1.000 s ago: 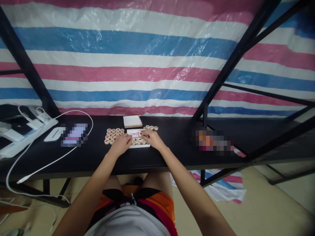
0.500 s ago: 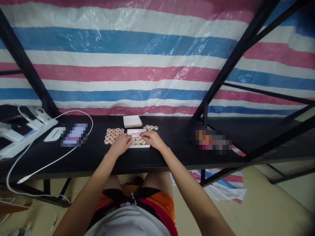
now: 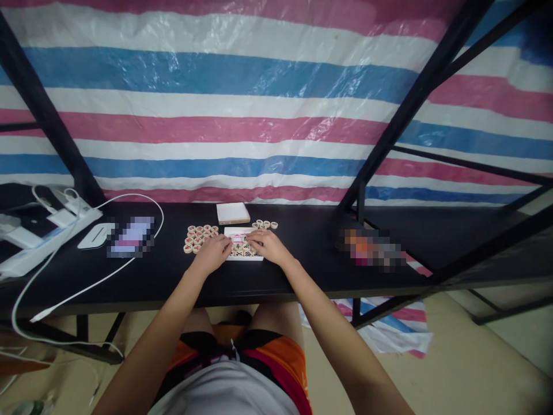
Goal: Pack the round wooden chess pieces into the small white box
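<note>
A shallow white box (image 3: 244, 258) with rows of Chinese chess pieces (image 3: 246, 252) inside lies on the black table between my hands. My left hand (image 3: 213, 254) is at the box's left side, its fingers bent and closed at the edge. My right hand (image 3: 269, 246) reaches over the right side, with thumb and fingers drawn together on a piece inside, largely hidden by them. Several red-marked pieces (image 3: 197, 234) stand in rows to the left of the box. A small group of dark-marked pieces (image 3: 266, 224) lies behind my right hand.
Behind the box lies a white box lid (image 3: 233, 212). A phone (image 3: 132, 236), a white flat device (image 3: 95, 236), a power strip (image 3: 52, 242) and a white cable (image 3: 86, 288) are on the left. A blurred colourful item (image 3: 374, 249) sits at right, near black frame bars (image 3: 397, 127).
My right hand's fingers have settled slightly lower and closer over the pieces in the box. My left hand stays at the box's left side.
</note>
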`<state>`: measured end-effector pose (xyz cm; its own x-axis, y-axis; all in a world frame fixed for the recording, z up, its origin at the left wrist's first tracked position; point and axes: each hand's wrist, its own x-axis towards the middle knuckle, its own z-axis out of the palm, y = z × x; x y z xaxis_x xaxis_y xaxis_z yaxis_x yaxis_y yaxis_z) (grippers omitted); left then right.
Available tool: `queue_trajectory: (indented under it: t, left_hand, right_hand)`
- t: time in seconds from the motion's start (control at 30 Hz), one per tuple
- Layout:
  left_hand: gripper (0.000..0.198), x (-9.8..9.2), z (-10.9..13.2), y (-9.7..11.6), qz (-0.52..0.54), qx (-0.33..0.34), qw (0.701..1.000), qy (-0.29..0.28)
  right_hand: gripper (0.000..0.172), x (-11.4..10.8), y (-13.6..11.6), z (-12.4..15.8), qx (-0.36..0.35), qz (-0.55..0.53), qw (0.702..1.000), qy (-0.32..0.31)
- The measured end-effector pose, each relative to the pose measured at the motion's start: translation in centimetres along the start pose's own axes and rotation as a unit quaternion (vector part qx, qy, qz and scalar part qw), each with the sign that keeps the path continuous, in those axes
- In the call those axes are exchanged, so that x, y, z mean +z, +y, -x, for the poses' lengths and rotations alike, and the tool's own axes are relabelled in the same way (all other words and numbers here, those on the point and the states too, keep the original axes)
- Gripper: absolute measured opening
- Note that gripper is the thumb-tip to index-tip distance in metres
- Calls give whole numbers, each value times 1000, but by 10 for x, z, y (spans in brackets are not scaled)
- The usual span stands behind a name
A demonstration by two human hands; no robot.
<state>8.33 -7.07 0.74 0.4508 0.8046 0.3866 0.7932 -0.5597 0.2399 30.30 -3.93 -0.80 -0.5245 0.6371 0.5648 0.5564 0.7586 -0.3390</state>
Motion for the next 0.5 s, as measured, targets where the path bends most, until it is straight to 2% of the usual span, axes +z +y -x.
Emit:
queue_trajectory:
  t: [0.2, 0.33, 0.5]
  left_hand:
    - [24, 0, 0, 0, 0, 3, 1000, -2]
    - [24, 2, -1, -1, -2, 3, 1000, 3]
    - [24, 2, -1, -1, -10, 6, 1000, 3]
  right_hand:
    - [19, 1, 0, 1, 6, 24, 1000, -18]
    - [19, -1, -4, 1, 8, 59, 998, -6]
    - [22, -2, -4, 1, 2, 39, 999, -30]
